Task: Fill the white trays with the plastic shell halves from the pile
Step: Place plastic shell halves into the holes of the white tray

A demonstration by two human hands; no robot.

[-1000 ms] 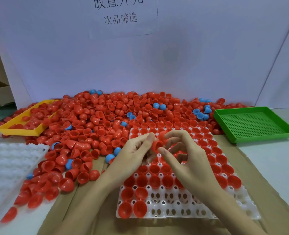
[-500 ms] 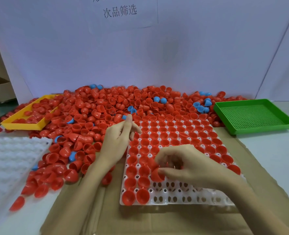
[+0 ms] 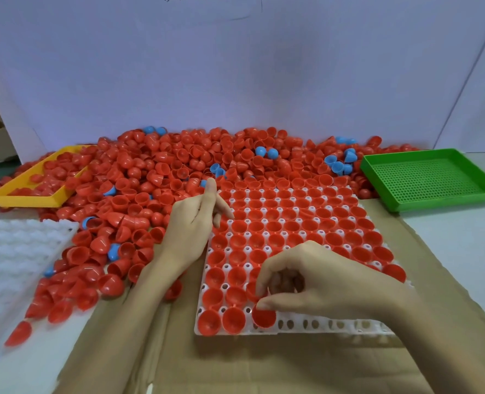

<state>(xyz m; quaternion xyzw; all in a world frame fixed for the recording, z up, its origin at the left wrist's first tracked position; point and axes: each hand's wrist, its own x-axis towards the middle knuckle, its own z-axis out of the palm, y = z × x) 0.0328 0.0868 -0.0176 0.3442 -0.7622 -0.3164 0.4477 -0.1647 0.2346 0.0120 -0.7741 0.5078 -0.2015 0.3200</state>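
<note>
A white tray (image 3: 306,331) lies in front of me on cardboard, most of its cups holding red shell halves. My right hand (image 3: 323,280) is over the tray's near rows and pinches a red shell half (image 3: 263,317) at a cup in the front row. My left hand (image 3: 193,226) hovers at the tray's left edge with its fingers straight, holding nothing. A big pile of red and a few blue shell halves (image 3: 156,177) spreads behind and left of the tray. A second white tray (image 3: 11,251) lies at the far left, with no shells in its visible cups.
A yellow tray (image 3: 25,199) with red shells sits at the back left. A green perforated tray (image 3: 432,177) stands at the back right. A white wall closes off the rear. Brown cardboard (image 3: 264,365) covers the table near me.
My right hand carried the red shell down from mid-air to the tray's front row. My left hand let go and moved left and back, to the tray's edge by the pile.
</note>
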